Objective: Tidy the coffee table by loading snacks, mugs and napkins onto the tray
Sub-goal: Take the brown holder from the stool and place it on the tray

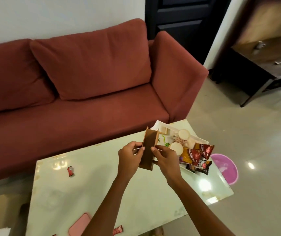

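Wooden holder (148, 147), edges behind fingers (153, 149)

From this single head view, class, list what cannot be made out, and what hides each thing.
All in the head view:
1) Thin white piece pinched by the left hand and right hand at the wooden holder: too thin to identify.
2) Tray: near end hidden by the right hand and snack packets.
3) Pink flat object: cut off by the bottom edge.
4) Packet print: too blurred to read.
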A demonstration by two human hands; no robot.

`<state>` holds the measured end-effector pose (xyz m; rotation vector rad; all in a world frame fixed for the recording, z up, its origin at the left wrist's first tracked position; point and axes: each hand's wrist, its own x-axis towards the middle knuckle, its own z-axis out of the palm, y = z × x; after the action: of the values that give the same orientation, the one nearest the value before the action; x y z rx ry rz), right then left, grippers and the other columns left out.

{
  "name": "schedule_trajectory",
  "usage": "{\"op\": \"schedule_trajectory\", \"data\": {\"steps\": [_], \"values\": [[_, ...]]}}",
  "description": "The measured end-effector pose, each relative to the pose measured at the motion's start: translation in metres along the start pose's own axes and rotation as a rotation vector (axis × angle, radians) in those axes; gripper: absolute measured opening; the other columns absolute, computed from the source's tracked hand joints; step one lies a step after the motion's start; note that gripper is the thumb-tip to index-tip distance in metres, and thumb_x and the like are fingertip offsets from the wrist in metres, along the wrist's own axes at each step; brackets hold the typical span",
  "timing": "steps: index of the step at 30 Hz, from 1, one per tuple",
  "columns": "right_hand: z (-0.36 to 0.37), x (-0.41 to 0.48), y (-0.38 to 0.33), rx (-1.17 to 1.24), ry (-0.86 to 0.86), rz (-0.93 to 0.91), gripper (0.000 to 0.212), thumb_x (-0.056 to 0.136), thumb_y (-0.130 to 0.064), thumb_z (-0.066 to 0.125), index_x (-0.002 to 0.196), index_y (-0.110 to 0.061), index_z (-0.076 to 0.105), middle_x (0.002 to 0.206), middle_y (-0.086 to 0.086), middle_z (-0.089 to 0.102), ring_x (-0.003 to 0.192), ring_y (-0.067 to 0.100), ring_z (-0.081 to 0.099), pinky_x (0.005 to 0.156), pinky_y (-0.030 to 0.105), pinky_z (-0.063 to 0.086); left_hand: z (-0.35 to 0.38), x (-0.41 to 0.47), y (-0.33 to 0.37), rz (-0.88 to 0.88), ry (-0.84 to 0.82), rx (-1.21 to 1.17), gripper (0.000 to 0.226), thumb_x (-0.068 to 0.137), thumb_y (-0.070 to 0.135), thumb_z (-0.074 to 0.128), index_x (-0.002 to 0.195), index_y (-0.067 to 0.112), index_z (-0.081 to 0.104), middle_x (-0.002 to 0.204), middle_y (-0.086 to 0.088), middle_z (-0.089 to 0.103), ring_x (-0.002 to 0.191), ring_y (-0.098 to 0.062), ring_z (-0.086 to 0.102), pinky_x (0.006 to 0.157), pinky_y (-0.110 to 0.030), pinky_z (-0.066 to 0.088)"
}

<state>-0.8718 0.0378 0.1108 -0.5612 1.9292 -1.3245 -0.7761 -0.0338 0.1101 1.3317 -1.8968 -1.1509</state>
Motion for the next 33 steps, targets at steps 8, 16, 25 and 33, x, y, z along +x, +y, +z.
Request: {"op": "schedule_trajectory", "data": {"steps": [8,16,25,33], "values": [[-0.042,0.047,0.016,0.007,0.063,0.084,0.03,0.085,-0.012,0.064,0.112,-0.001,0.063,0.111,0.013,0.069,0.096,0.026,0.067,0.089,0.044,0.054,0.061,0.027,0.009,-0.001,-0.115,0.059,0.021,0.084,0.015,0.063,0.101,0.003,0.065,0.103,-0.012,0.07,0.094,-0.025,0.068,0.082,-0.031,0.056],[-0.047,0.158,0.071,-0.041,0.032,0.152,0.029,0.083,-0.01,0.066,0.112,-0.003,0.064,0.109,0.012,0.07,0.095,0.024,0.067,0.094,0.043,0.051,0.147,0.104,-0.039,-0.095,-0.114,0.157,0.019,0.084,0.016,0.063,0.101,0.006,0.064,0.103,-0.01,0.071,0.094,-0.024,0.066,0.081,-0.031,0.053],[-0.039,0.287,0.16,-0.192,-0.005,0.127,0.011,0.079,-0.004,0.068,0.089,0.001,0.07,0.087,0.013,0.072,0.082,0.026,0.067,0.077,0.029,0.05,0.246,0.183,-0.119,-0.217,-0.069,0.127,0.012,0.08,0.006,0.064,0.092,0.004,0.065,0.096,-0.013,0.071,0.089,-0.024,0.066,0.078,-0.024,0.047],[-0.032,0.336,0.212,-0.336,-0.105,0.111,0.012,0.077,-0.01,0.072,0.082,0.001,0.07,0.082,0.016,0.073,0.076,0.027,0.068,0.081,0.037,0.055,0.287,0.211,-0.17,-0.256,-0.092,0.191,0.013,0.076,0.0,0.066,0.09,0.003,0.066,0.092,-0.015,0.071,0.088,-0.025,0.067,0.083,-0.025,0.049]]}}
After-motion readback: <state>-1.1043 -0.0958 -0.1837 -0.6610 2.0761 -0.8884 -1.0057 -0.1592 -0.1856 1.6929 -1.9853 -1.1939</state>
